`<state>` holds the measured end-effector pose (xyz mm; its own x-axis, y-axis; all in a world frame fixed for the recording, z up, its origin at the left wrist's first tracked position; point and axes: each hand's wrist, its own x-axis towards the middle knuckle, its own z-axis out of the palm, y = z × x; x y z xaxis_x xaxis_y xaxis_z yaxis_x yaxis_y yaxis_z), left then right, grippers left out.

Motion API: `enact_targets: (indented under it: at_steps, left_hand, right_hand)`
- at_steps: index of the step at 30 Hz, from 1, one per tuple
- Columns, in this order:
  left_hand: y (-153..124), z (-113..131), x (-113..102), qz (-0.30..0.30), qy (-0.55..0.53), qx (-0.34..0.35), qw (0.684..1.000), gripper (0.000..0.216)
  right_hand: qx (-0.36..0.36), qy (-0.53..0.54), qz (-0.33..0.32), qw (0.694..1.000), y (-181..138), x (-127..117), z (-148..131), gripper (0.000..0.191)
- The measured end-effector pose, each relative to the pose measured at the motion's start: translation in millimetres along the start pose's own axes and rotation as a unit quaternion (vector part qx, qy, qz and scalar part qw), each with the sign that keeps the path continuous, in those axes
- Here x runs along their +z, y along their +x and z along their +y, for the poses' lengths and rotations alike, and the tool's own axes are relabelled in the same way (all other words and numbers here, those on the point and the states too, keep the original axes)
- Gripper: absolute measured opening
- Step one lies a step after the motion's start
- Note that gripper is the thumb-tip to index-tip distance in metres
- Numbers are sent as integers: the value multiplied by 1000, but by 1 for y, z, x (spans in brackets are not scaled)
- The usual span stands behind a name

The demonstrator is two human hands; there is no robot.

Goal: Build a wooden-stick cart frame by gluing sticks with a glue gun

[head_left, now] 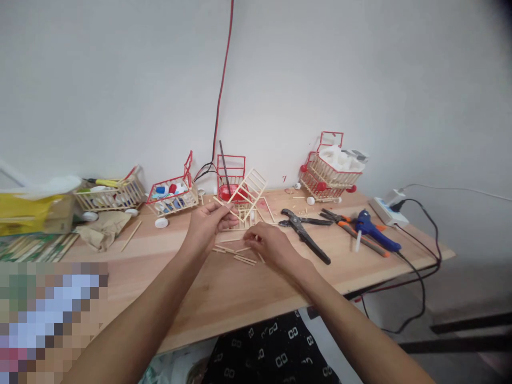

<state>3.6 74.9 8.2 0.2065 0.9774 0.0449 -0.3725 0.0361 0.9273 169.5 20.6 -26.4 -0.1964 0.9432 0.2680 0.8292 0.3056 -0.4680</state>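
My left hand (208,223) is closed on a small ladder-like frame of thin wooden sticks (256,202), pinching one end between thumb and fingers. The frame is tilted, with its slatted end raised to the right. My right hand (271,242) is just to the right and lower, over the table, with its fingers curled together. Whatever its fingertips hold, if anything, cannot be made out. Several short loose sticks (245,260) lie on the wood below and between my hands. Behind the frame stands a small cart with a red handle (232,158), partly hidden.
Stick carts (172,200) with small items stand along the wall, including one at the right (330,176). Black-handled cutters (306,234), orange-handled pliers (366,238) and a blue glue gun (374,232) lie right. A corded power strip (388,212) sits near the table edge.
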Motion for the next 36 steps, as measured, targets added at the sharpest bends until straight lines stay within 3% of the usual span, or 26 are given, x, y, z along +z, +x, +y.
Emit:
enact_targets:
  at_steps: [4,7,9,11,13,16,18,20,25,36]
  left_hand:
    - [1,3,-2,3,-9,15,1000,22]
    - [1,4,-2,4,-16,11,1000,21]
    - [1,4,-1,7,-24,8,1000,20]
    - [1,4,-1,8,-35,9,999,18]
    - [1,3,-1,5,-49,9,999,17]
    - [0,1,1,-1,-60,-2,998,17]
    - [-1,-2,3,-3,-61,-11,998,18]
    - [-2,-5,5,-5,-63,-17,998,19]
    - [-3,-11,7,-4,-78,-20,997,23]
    - [-3,-8,5,7,-19,-26,999,32]
  right_hand:
    - [-41,-156,-79,984,6,5,-14,10]
    - [-40,-166,-93,981,8,7,-12,11]
    - [-9,-81,-66,995,6,6,-4,12]
    - [33,81,-7,996,3,3,7,11]
    - [80,272,53,957,2,-3,17,14]
    - [135,486,72,861,7,-10,22,31]
    - [145,551,60,819,13,-12,18,38]
    - [149,573,64,804,20,-9,13,42]
    - [142,597,65,787,30,4,7,45]
    - [143,558,72,814,24,5,14,43]
